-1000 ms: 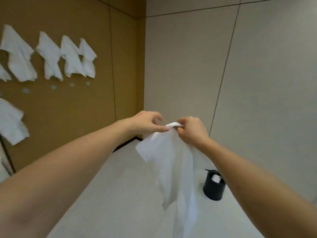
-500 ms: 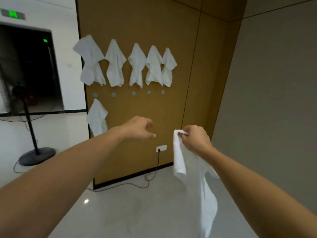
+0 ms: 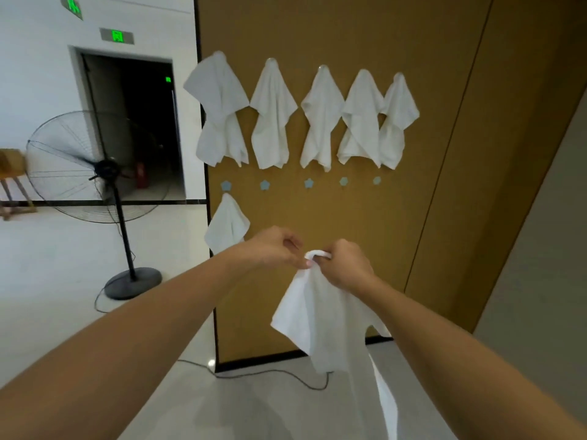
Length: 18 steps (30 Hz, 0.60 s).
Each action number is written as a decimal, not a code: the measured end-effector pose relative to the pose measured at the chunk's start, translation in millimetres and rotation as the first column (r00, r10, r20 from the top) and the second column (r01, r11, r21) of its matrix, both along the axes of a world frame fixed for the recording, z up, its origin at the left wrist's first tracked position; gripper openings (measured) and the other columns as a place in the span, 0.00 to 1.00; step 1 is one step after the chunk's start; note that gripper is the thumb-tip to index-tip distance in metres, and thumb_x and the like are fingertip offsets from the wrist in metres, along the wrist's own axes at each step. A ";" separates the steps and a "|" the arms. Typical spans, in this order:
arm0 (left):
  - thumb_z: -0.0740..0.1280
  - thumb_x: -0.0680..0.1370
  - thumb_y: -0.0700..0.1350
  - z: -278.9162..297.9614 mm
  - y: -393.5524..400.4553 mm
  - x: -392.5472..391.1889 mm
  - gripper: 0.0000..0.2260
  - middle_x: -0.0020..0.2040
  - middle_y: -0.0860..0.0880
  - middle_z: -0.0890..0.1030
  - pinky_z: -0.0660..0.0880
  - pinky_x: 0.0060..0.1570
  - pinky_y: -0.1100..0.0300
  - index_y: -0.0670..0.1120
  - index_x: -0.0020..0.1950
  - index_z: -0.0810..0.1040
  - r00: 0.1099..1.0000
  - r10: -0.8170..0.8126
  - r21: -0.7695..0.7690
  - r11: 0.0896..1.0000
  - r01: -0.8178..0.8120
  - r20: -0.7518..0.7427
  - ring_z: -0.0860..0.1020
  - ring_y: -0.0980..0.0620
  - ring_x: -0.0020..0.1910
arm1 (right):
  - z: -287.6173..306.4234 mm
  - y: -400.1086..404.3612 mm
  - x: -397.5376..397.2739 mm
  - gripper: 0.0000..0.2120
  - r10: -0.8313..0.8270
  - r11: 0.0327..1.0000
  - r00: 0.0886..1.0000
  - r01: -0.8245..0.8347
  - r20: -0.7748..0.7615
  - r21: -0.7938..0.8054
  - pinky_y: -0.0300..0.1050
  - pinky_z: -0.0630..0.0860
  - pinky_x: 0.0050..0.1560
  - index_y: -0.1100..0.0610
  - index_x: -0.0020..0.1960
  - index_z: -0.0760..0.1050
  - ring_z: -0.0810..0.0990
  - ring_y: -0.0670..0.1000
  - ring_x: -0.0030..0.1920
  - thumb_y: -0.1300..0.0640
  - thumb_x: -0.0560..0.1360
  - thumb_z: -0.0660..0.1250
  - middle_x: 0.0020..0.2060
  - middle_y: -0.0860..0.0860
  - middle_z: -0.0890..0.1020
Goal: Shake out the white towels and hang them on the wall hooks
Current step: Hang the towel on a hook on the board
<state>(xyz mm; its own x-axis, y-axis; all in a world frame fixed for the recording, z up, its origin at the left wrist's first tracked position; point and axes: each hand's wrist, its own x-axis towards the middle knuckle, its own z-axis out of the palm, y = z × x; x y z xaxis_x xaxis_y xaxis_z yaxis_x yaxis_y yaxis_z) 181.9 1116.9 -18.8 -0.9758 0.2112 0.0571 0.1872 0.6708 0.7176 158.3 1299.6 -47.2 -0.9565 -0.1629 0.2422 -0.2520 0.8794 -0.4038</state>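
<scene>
- Black pedestal fan (image 3: 95,173) stands far left on the floor, its cord trailing toward the wall.
- Brown wall panel (image 3: 349,33) carries five hung towels (image 3: 322,119) in a top row; below, a sixth towel (image 3: 226,226) hangs beside the blue star hooks (image 3: 308,183), which are bare.
- Left hand (image 3: 274,247) pinches the loop of the held white towel (image 3: 324,315), fingers curled.
- Right hand (image 3: 347,265) grips the same loop; the cloth hangs below, well short of the hooks.
- Risk: a small, bunched loop may miss the hook, so the towel drops.
</scene>
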 end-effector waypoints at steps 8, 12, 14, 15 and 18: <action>0.71 0.74 0.47 -27.0 11.2 -139.3 0.03 0.41 0.56 0.78 0.66 0.37 0.69 0.53 0.47 0.80 0.958 0.179 -0.193 0.955 -0.223 -0.225 0.76 0.55 0.44 | -24.1 -23.4 -168.1 0.20 0.266 0.932 0.959 -0.230 0.098 -0.281 0.41 0.62 0.27 0.50 0.25 0.75 0.68 0.46 0.25 0.51 0.76 0.68 0.18 0.43 0.71; 0.71 0.75 0.46 -28.4 11.7 -203.1 0.06 0.45 0.52 0.82 0.68 0.43 0.65 0.48 0.52 0.84 0.934 0.248 -0.223 0.925 -0.307 -0.258 0.77 0.54 0.45 | -27.0 -20.7 -244.6 0.22 0.358 0.888 0.926 -0.297 0.123 -0.352 0.43 0.63 0.30 0.52 0.26 0.69 0.67 0.46 0.27 0.47 0.76 0.69 0.22 0.44 0.70; 0.72 0.75 0.45 -30.4 6.3 -231.1 0.04 0.44 0.51 0.82 0.68 0.44 0.64 0.48 0.49 0.84 0.911 0.309 -0.205 0.906 -0.369 -0.273 0.77 0.53 0.45 | -26.6 -24.4 -277.6 0.23 0.406 0.873 0.905 -0.341 0.130 -0.348 0.42 0.63 0.30 0.49 0.23 0.70 0.67 0.45 0.26 0.46 0.76 0.68 0.19 0.42 0.70; 0.72 0.76 0.45 -32.6 1.9 -244.1 0.03 0.42 0.52 0.81 0.68 0.44 0.64 0.48 0.48 0.84 0.899 0.340 -0.201 0.894 -0.400 -0.275 0.77 0.53 0.44 | -27.5 -27.4 -292.2 0.24 0.425 0.867 0.895 -0.360 0.134 -0.343 0.42 0.63 0.29 0.48 0.23 0.71 0.67 0.44 0.25 0.46 0.76 0.68 0.19 0.42 0.70; 0.70 0.77 0.45 -42.9 -15.4 -282.4 0.04 0.37 0.55 0.77 0.65 0.37 0.66 0.51 0.42 0.81 0.875 0.416 -0.174 0.869 -0.463 -0.247 0.76 0.53 0.42 | -32.9 -38.8 -332.4 0.20 0.477 0.840 0.866 -0.400 0.150 -0.366 0.42 0.64 0.31 0.50 0.26 0.72 0.69 0.45 0.26 0.48 0.76 0.70 0.23 0.44 0.72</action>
